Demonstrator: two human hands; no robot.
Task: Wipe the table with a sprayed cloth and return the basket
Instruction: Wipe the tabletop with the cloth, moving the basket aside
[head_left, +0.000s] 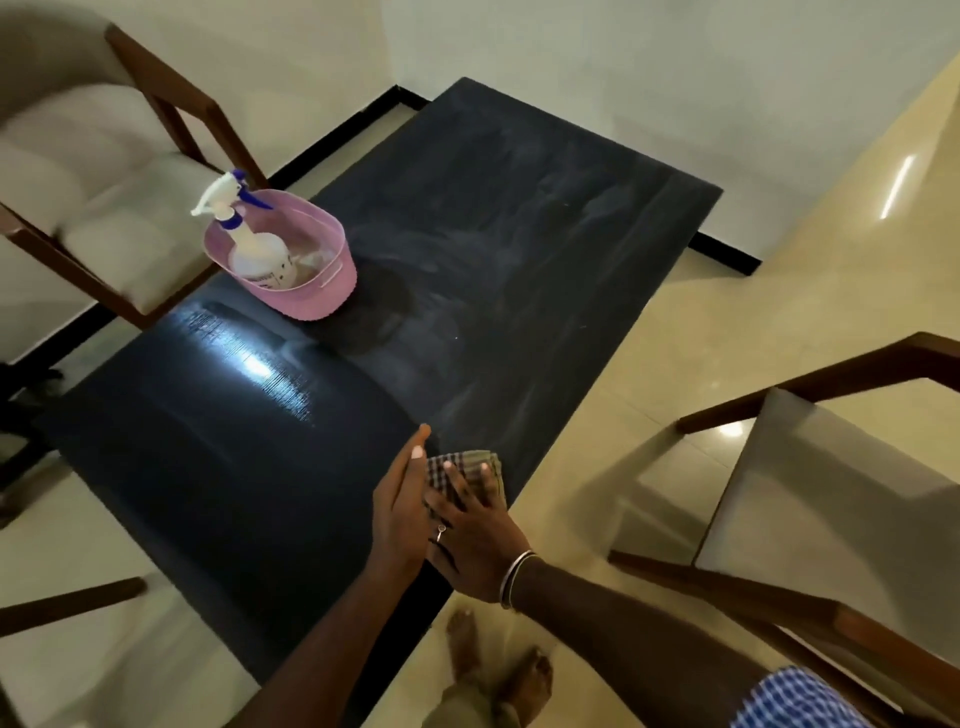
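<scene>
A checked cloth (465, 470) is pressed flat under the right hand (475, 535) at the tabletop's (519, 234) 5 o'clock edge. The left hand (402, 512) is held open beside it, apparently touching. At 10 o'clock a pink basket (311, 291) holds a spray bottle (249, 244).

White walls (597, 67), black skirting (332, 140) along base. Glossy cream floor (701, 322) with light glare. Wooden chair (104, 171) with pale cushions far left, second chair (810, 483) near right. Room dim.
</scene>
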